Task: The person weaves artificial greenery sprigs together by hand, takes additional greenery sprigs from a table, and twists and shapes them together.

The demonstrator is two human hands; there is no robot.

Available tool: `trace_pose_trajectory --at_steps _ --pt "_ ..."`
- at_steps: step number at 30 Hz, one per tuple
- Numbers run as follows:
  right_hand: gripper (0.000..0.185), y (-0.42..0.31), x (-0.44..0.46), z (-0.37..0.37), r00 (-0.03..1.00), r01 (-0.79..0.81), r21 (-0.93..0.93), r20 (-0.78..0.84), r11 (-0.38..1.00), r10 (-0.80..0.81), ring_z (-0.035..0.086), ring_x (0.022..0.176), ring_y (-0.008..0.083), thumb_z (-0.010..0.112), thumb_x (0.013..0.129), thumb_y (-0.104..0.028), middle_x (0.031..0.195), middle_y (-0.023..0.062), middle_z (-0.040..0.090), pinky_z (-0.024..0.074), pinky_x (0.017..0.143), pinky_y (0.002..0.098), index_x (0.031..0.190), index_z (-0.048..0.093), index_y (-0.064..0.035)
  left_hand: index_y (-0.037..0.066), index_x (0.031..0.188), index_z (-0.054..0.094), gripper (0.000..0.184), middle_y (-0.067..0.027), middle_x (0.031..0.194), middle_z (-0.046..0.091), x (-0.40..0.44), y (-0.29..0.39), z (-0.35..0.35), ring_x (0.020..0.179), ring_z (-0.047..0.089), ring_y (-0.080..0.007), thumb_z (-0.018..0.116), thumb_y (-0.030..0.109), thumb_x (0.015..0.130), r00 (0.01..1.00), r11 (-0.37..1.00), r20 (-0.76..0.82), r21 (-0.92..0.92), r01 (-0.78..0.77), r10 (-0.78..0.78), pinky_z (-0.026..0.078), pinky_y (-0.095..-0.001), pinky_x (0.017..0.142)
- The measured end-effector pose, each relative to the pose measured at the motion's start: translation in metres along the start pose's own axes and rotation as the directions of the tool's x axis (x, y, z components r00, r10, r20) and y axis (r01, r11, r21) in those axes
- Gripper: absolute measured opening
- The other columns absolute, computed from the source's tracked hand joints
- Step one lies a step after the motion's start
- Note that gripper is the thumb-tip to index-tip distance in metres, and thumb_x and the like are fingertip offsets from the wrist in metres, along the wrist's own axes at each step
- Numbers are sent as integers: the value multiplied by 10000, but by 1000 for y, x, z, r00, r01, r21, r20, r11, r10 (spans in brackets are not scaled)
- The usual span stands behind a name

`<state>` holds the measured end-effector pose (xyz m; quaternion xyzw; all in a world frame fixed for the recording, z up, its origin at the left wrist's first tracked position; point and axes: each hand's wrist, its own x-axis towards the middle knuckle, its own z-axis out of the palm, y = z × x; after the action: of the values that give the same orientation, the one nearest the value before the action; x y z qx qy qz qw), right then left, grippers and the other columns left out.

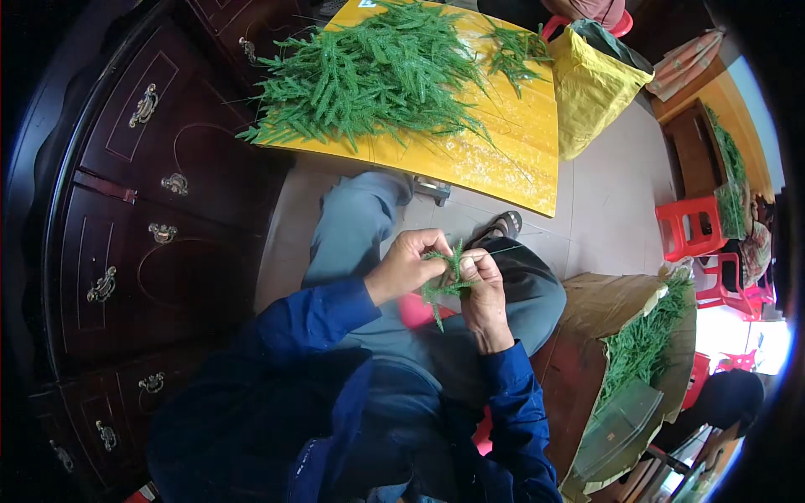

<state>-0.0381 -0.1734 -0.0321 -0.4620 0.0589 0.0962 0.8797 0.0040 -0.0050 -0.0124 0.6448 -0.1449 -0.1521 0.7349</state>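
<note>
Between my two hands, above my lap, is a small green artificial pine sprig [449,281] with several needled branches. My left hand [408,267] pinches it from the left, thumb and forefinger pressed together. From the right, my right hand [484,293] grips it with closed fingertips near its middle. A thin dark stem sticks out to the right past my right hand. In front of my knees, a big heap of similar green sprigs [369,75] covers much of the yellow table [524,168].
A smaller bunch of sprigs [513,57] lies on the table's right part. Beyond it stands a yellow sack [591,88]. At my right is a cardboard box [620,293] filled with greenery. Dark drawers [126,176] line the left. Red stools [689,228] stand farther right; another person sits behind the table.
</note>
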Motion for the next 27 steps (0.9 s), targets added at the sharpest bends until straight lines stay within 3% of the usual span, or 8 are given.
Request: trace_pose_trajectory --at_steps 4,7,9,12,20,23,24,27 --pt "126 -2 1 1 988 -134 226 102 965 113 580 787 98 637 961 -178 862 16 634 472 722 260 967 605 -57 25 849 602 111 23 812 615 -1 -2 -1 772 561 -35 587 -75 802 999 997 16 -60 44 -43 464 -221 677" --pt "114 -1 3 -3 976 -209 254 109 944 187 580 772 93 625 969 -172 852 12 633 477 721 256 971 604 -60 18 867 609 102 14 820 624 2 -2 -7 777 572 -42 600 -63 806 993 993 67 -56 106 -102 478 -229 691" --pt "98 -1 4 -2 994 -113 109 5 988 113 579 763 84 616 975 -157 847 6 632 478 712 247 978 603 -60 6 899 619 105 -2 819 634 6 -2 -10 768 577 -51 617 -44 808 992 995 83 23 98 -100 487 -238 696" --pt "82 -5 3 1 997 27 -126 -74 992 -37 575 757 70 604 982 -141 841 -5 628 479 698 231 986 602 -59 -12 923 633 117 -26 800 645 7 8 -8 744 582 -69 645 -6 807 979 927 8 322 -194 202 495 -253 698" --pt "96 -14 -3 22 954 227 -279 -131 933 -272 556 774 41 663 938 -75 850 -35 607 459 700 197 980 581 -49 -3 831 640 73 -40 718 644 7 -4 -10 673 586 -69 684 36 788 991 950 -51 294 -107 127 486 -257 626" --pt "148 -10 -7 20 926 272 -455 -116 848 -359 565 732 37 708 894 -57 822 -30 611 463 653 198 968 581 -44 1 845 642 64 -14 738 644 6 -7 -9 687 574 -49 680 46 821 998 979 -43 200 -37 46 479 -240 627" --pt "156 -12 -7 19 875 296 -702 -72 648 -478 588 669 53 730 856 -44 788 1 635 484 607 222 947 605 -26 3 852 643 61 -4 747 644 6 -7 -8 694 570 -42 677 50 835 1000 988 -30 154 3 1 478 -234 630" --pt "159 -19 -5 23 762 405 -833 80 377 -642 625 644 91 733 819 -12 757 53 649 505 601 247 945 637 -16 8 908 627 49 26 815 629 4 -4 -3 735 555 -26 648 52 897 995 995 14 -11 95 -95 472 -213 669"
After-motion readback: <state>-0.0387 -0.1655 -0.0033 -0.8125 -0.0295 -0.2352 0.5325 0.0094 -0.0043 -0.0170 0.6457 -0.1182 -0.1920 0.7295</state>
